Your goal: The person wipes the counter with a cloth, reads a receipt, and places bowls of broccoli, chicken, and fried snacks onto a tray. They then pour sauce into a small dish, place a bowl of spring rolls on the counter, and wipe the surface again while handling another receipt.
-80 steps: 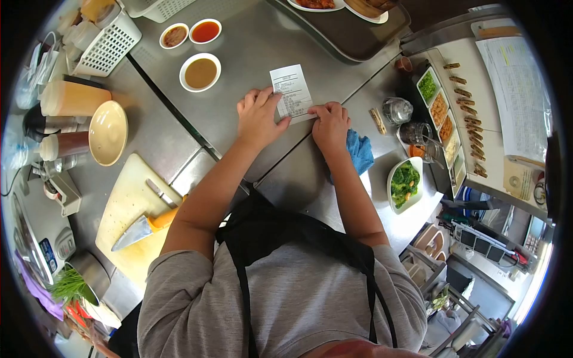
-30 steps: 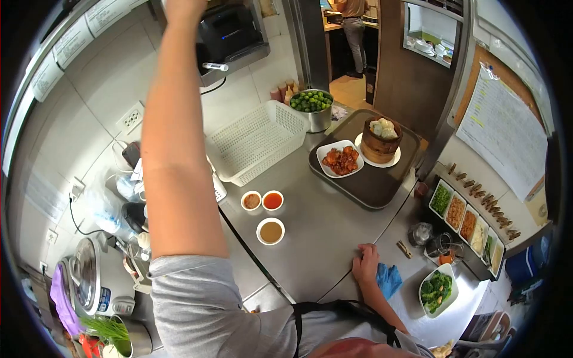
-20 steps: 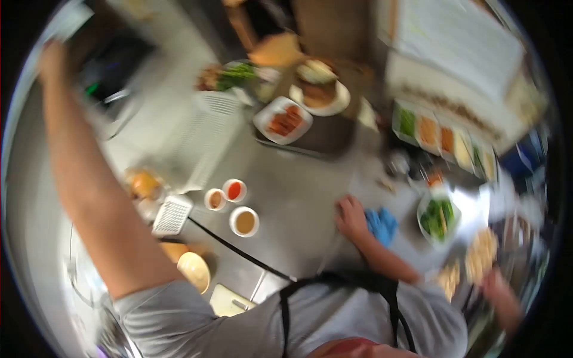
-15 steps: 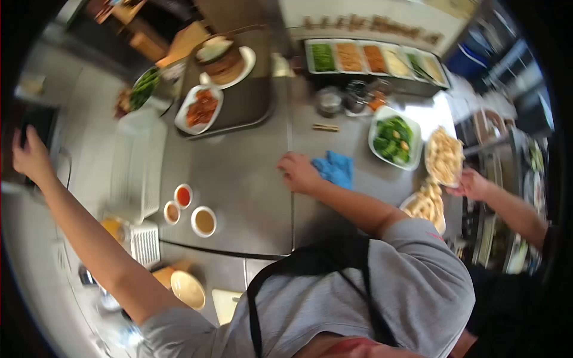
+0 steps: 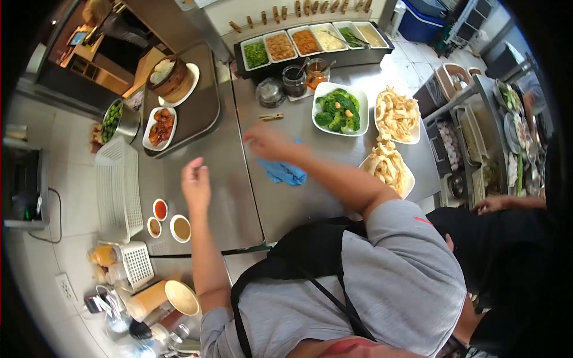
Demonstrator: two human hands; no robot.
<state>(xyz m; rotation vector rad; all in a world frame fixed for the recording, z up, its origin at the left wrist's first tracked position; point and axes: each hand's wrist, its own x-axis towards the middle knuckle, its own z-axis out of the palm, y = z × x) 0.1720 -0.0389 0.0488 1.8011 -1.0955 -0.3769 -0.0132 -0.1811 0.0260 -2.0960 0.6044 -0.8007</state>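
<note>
My left hand (image 5: 196,180) is over the steel table (image 5: 224,203), its thumb a little apart from its loosely bent fingers and nothing in them. It is nearest to three small sauce cups, one with red sauce (image 5: 160,209) and one larger with brown sauce (image 5: 180,228). Smeared by motion, my right hand (image 5: 267,141) passes above a crumpled blue cloth (image 5: 284,172), so its fingers cannot be made out. A wooden clothespin (image 5: 270,117) lies just beyond that hand. Farther right stand a white bowl of broccoli (image 5: 340,111) and two dishes of pale fried strips (image 5: 397,116).
A brown tray (image 5: 206,113) at the back left carries a bamboo steamer (image 5: 175,83) and a dish of glazed meat (image 5: 161,126). Topping containers (image 5: 304,42) line the back, with jars before them. A white basket (image 5: 119,191) stands left. A co-worker's hand (image 5: 490,204) is at right.
My left hand has come from the screen at far left to over the table. My right hand has shifted off the table near the cloth. The co-worker's hand has left the fried-strip dish.
</note>
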